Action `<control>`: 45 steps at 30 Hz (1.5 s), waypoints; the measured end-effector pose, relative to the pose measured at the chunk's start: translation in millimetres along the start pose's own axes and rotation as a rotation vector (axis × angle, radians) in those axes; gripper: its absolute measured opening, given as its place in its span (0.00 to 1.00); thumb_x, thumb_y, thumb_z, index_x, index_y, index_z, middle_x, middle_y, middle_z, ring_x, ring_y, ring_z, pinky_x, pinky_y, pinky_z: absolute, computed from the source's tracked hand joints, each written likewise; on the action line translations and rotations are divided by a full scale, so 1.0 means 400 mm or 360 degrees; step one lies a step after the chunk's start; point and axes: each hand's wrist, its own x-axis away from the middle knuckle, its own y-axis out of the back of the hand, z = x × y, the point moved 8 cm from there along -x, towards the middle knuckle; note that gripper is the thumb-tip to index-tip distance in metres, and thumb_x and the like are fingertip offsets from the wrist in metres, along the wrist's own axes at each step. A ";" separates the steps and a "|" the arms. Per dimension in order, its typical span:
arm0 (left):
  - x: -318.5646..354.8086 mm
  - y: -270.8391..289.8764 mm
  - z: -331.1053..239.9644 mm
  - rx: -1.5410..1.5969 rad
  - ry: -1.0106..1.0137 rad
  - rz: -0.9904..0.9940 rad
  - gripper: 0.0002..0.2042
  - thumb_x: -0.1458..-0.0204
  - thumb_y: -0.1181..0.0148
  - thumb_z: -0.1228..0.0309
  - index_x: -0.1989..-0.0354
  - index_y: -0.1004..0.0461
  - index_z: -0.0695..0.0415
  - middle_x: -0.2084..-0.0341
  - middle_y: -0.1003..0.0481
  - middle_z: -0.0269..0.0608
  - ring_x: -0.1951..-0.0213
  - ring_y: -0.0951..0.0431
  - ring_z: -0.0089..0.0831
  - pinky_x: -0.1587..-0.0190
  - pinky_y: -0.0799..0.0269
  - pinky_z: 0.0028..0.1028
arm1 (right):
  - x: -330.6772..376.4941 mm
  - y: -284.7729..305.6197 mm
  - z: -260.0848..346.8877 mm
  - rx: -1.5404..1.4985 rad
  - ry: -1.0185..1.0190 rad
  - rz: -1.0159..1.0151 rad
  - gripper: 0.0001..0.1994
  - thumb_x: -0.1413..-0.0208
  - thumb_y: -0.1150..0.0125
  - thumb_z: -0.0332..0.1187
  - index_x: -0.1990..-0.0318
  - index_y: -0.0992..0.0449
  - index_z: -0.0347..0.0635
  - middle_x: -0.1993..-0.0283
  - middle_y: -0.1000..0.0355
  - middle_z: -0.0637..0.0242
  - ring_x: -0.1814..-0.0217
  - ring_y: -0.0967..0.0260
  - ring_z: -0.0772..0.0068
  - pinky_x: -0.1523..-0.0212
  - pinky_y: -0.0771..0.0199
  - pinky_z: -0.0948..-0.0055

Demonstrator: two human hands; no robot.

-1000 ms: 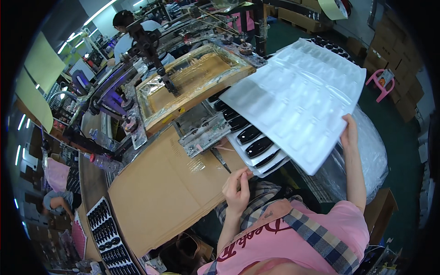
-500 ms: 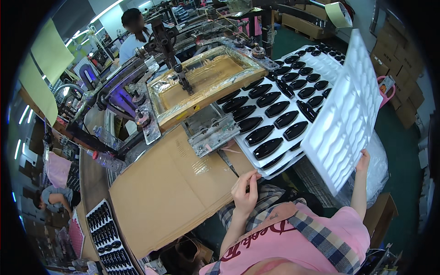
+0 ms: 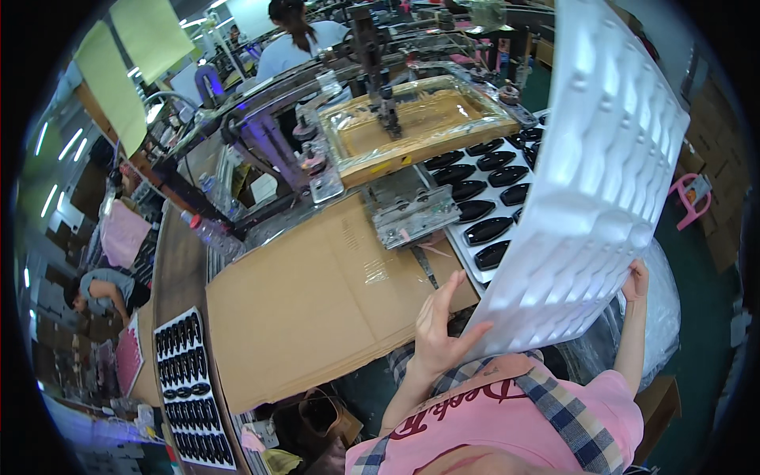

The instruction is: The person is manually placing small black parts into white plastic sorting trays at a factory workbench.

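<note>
A large white molded plastic tray (image 3: 590, 190) stands tilted on edge in front of me, bowed and seen from its bumpy side. My right hand (image 3: 635, 282) grips its right edge near the lower corner. My left hand (image 3: 437, 331) is open beside the tray's lower left corner, fingers stretched up and thumb out; whether the thumb touches the tray I cannot tell. Behind it lies a second white tray (image 3: 461, 236) holding rows of glossy black oval parts (image 3: 488, 230). The raised tray hides much of that one.
Left of the trays, a cardboard sheet (image 3: 293, 293) covers the bench beside a metal fixture (image 3: 412, 212). Above the fixture is a wood-framed printing screen (image 3: 419, 119). A tray of small black parts (image 3: 190, 388) sits at left. A pink stool (image 3: 690, 202) stands at right.
The raised white tray has swung left and closer, covering more of the black parts. My left hand has let go of the lower tray's corner and opened. The view has turned.
</note>
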 end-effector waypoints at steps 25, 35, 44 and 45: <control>0.837 0.586 0.110 0.0401 0.1168 -0.2259 0.23 0.53 0.51 0.77 0.47 0.44 0.65 0.52 0.37 0.49 0.54 0.33 0.38 0.52 0.36 0.36 | -0.039 -0.805 -0.284 0.2893 0.0677 0.1489 0.22 0.62 0.38 0.35 0.58 0.30 0.36 0.60 0.35 0.59 0.59 0.37 0.60 0.58 0.35 0.67; 0.611 0.375 0.219 0.0260 0.1040 -0.2330 0.22 0.51 0.58 0.80 0.45 0.48 0.62 0.49 0.40 0.48 0.51 0.35 0.38 0.48 0.39 0.34 | -0.076 -0.844 -0.218 0.2471 0.0508 0.1325 0.20 0.61 0.37 0.35 0.61 0.34 0.38 0.64 0.32 0.56 0.68 0.32 0.57 0.67 0.33 0.67; 0.550 0.195 0.265 0.0708 0.1531 -0.1657 0.12 0.46 0.53 0.70 0.55 0.39 0.61 0.63 0.32 0.44 0.62 0.29 0.31 0.63 0.28 0.32 | -0.210 -0.933 -0.134 0.1973 0.0915 0.1223 0.23 0.57 0.39 0.35 0.50 0.35 0.44 0.50 0.37 0.63 0.64 0.35 0.72 0.70 0.35 0.80; 0.588 0.194 0.256 0.0750 0.1729 -0.1464 0.11 0.46 0.53 0.69 0.59 0.37 0.62 0.67 0.31 0.43 0.66 0.27 0.31 0.67 0.27 0.30 | -0.229 -0.950 -0.153 0.1949 0.0901 0.1291 0.23 0.55 0.40 0.37 0.50 0.35 0.44 0.51 0.37 0.63 0.62 0.35 0.71 0.69 0.35 0.79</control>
